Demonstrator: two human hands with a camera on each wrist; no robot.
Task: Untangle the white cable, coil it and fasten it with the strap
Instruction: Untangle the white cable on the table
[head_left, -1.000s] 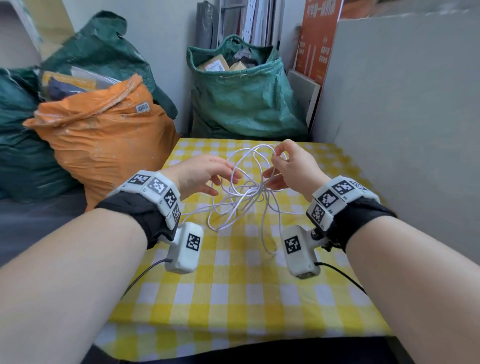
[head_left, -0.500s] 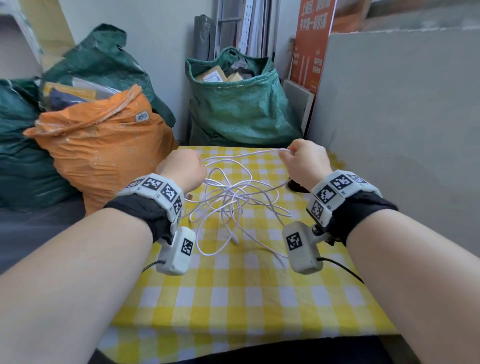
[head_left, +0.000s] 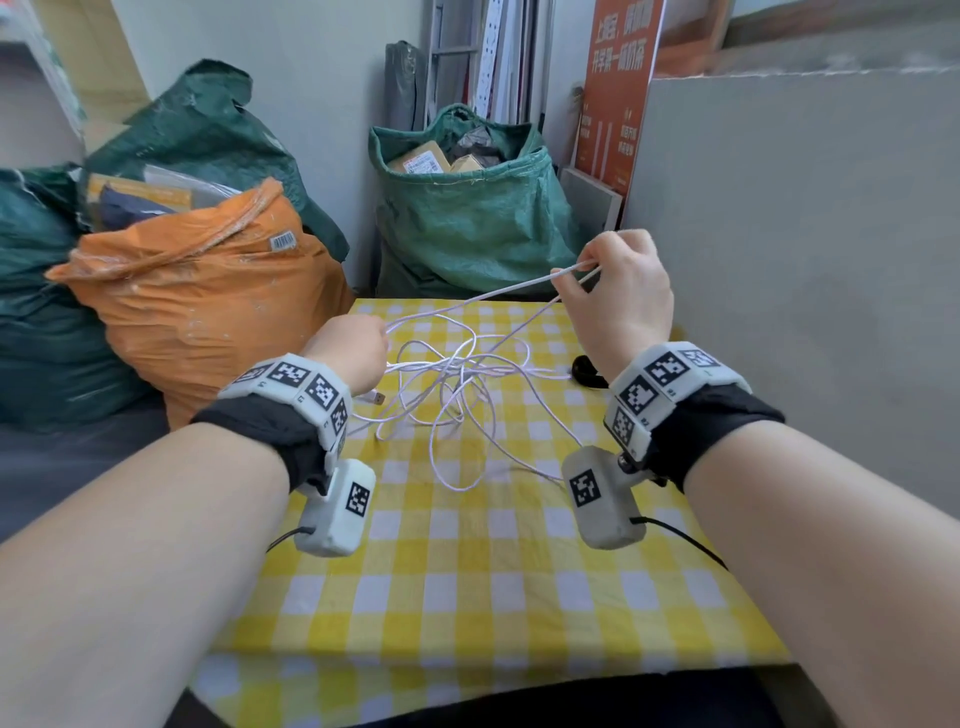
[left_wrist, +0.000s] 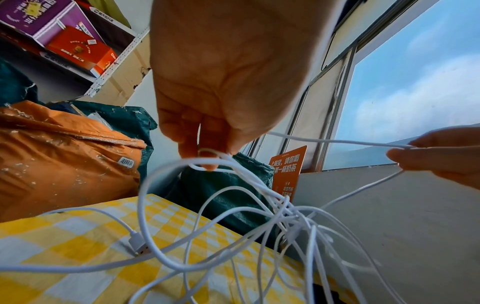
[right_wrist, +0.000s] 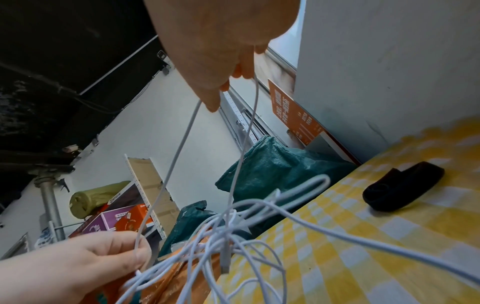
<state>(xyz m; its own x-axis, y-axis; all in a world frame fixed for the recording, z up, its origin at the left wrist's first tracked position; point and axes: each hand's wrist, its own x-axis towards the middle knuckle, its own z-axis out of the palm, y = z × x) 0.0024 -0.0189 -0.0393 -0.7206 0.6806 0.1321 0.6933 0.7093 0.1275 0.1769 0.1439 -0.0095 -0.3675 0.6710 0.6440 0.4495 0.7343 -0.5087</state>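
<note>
Left hand and right hand each pinch white cable; knot hangs between, below. Risk: pulling apart tightens tangle. Black strap below right hand on bench.

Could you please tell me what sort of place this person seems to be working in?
Probably a storeroom or parcel depot rather than a home. Bulging woven sacks, one green holding parcels and one orange, crowd a small table with a yellow checked cloth, and metal shelving holds boxes.
</note>
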